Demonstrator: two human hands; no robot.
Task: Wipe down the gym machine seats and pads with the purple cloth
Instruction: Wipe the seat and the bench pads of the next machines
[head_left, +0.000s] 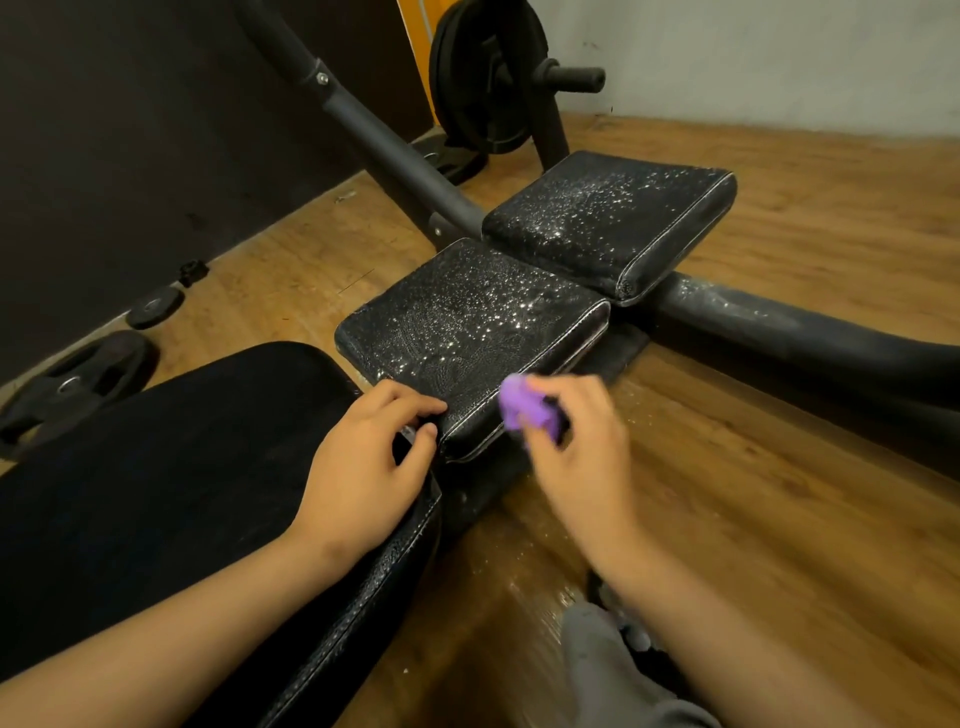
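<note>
Two black padded cushions sit side by side, both speckled with spray droplets: the near pad (467, 322) and the far pad (608, 218). A larger black seat (171, 467) lies at the lower left. My right hand (576, 447) grips the bunched purple cloth (524, 408) at the near pad's front right corner. My left hand (369, 457) rests with curled fingers on the near pad's front left corner, thumb against its edge.
The black machine frame tube (789, 338) runs right along the wooden floor (753, 493). An upright post (363, 130) rises at the back. Weight plates hang on a peg (483, 78) and lie on the floor at left (78, 384). A grey trouser leg (608, 670) shows below.
</note>
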